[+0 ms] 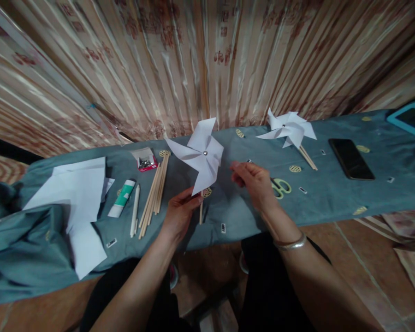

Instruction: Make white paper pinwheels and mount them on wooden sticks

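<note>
My left hand (180,213) is closed round the wooden stick of a white paper pinwheel (199,154) and holds it upright above the blue-grey cloth (332,193). A metal pin sits at the pinwheel's centre. My right hand (252,180) hovers just right of the pinwheel, fingers loosely curled and pointing at its blades, with nothing visible in them. A silver bangle is on that wrist.
A second white pinwheel (289,129) lies at the back right. Wooden sticks (155,189), a glue stick (122,198), a pencil (134,210), a pin box (145,160) and white paper sheets (74,193) lie left. Green scissors (281,187), a black phone (351,159) and a teal tablet (411,117) lie right.
</note>
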A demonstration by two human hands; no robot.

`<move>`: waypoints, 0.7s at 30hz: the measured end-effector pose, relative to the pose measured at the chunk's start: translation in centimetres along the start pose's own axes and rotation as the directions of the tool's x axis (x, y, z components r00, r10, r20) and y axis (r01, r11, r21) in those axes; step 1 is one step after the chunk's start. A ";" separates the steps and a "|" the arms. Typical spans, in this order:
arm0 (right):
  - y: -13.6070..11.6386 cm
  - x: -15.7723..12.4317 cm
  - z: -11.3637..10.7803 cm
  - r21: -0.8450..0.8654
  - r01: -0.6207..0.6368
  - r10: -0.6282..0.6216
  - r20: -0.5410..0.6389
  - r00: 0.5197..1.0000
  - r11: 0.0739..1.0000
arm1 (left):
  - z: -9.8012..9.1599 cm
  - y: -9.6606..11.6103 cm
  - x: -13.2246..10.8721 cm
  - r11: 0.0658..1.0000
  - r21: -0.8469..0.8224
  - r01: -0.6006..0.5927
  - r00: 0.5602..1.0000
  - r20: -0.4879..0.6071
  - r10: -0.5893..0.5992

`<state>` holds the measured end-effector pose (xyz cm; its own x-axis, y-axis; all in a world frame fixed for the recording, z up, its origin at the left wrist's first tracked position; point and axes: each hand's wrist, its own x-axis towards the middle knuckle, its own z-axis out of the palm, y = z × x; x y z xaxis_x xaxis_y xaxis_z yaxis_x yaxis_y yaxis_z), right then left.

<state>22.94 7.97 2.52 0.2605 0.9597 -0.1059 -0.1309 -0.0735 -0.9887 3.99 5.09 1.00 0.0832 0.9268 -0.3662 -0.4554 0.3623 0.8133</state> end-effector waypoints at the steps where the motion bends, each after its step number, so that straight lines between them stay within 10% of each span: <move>1: 0.0 0.4 -0.6 -0.031 0.085 -0.087 -0.054 0.995 0.996 | 0.0 0.1 0.0 1.000 -0.001 0.002 1.000 -0.002 -0.002; 6: 0.6 3.1 -1.9 -0.034 0.244 -0.246 -0.088 0.965 0.969 | 0.0 0.1 0.0 0.999 0.015 0.050 0.999 0.015 -0.050; 12: 1.2 4.0 -1.2 0.069 0.157 -0.163 0.089 0.983 0.985 | -0.2 0.1 -0.2 0.996 0.073 0.051 0.998 0.043 -0.054; 21: -0.1 2.5 -0.6 0.106 0.091 -0.094 0.017 0.995 0.990 | -0.6 0.1 0.1 0.997 0.071 -0.028 0.999 -0.036 0.030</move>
<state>24.15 10.18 2.34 0.2552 0.9668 -0.0111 -0.2075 0.0435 -0.9773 3.43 5.16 0.83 0.0376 0.9333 -0.3573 -0.3933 0.3425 0.8532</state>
